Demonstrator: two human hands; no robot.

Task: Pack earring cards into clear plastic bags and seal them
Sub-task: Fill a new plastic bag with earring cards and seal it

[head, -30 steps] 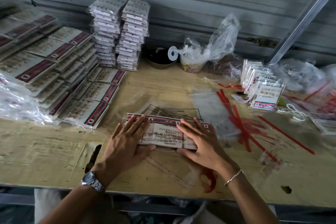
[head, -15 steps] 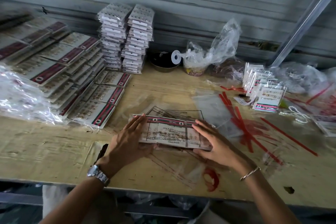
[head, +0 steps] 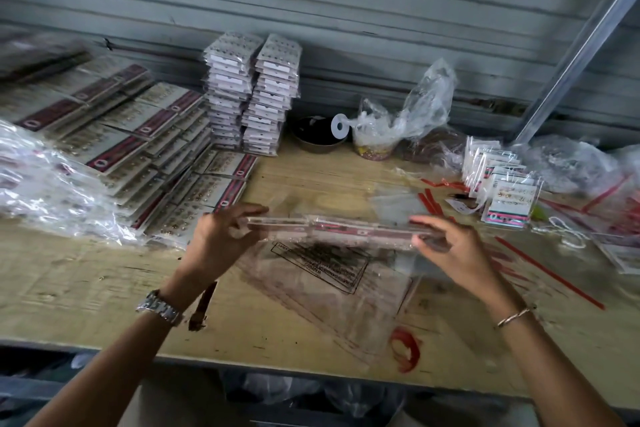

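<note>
A warning-printed clear bag (head: 322,267) lies flat on the plywood table (head: 86,274). The bagged pack of earring cards (head: 341,229) is held in the air just above it, level and turned edge-on to the camera. It shows as a long thin slab, with glossy clear film over pale card edges and a dark red band with a small white mark along its side; motion blurs the finer print. The left hand (head: 221,241) pinches the pack's left end between thumb and curled fingers. The right hand (head: 450,246) clamps the right end, fingers spread over the top and thumb on the near side. Beyond the printed bag, against the wall, stand twin stacks of bagged cards (head: 252,94). Left of it overlapping red-banded cards (head: 145,146) are spread out, and right of it lie red strips (head: 550,274).
</note>
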